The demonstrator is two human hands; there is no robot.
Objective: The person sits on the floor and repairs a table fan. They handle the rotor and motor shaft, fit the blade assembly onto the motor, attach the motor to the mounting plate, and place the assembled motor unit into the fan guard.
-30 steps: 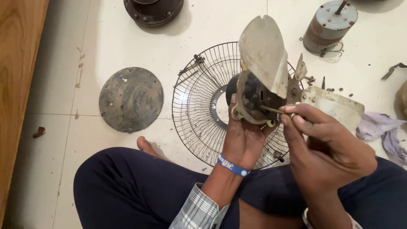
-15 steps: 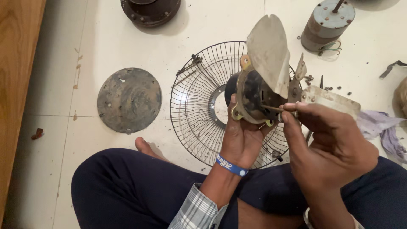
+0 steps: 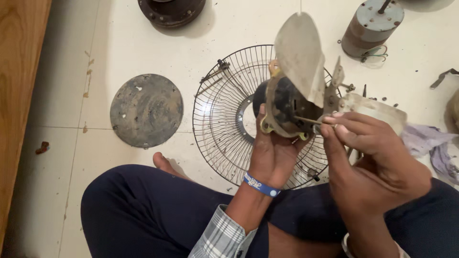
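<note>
My left hand (image 3: pixel 270 152), with a blue wristband, grips a dirty fan motor assembly (image 3: pixel 286 106) from below. Grey fan blades (image 3: pixel 300 52) are still fixed to it and stick up and to the right. My right hand (image 3: pixel 373 148) pinches a thin metal rod (image 3: pixel 306 120) whose tip rests against the motor's face. Both hands are held above a round wire fan guard (image 3: pixel 224 111) that lies flat on the tiled floor. I sit cross-legged in dark trousers (image 3: pixel 158 210), one bare foot (image 3: pixel 167 165) by the guard's edge.
A rusty round metal disc (image 3: pixel 146 109) lies left of the guard. A dark round housing (image 3: pixel 171 9) sits at the top, a grey cylindrical motor (image 3: pixel 372 27) with wires at top right. Crumpled cloth (image 3: pixel 430 143) lies at right. A wooden panel (image 3: pixel 19 95) borders the left.
My right hand's fingers have shifted slightly on the thin rod at the motor's face. The left hand keeps the same grip on the motor assembly.
</note>
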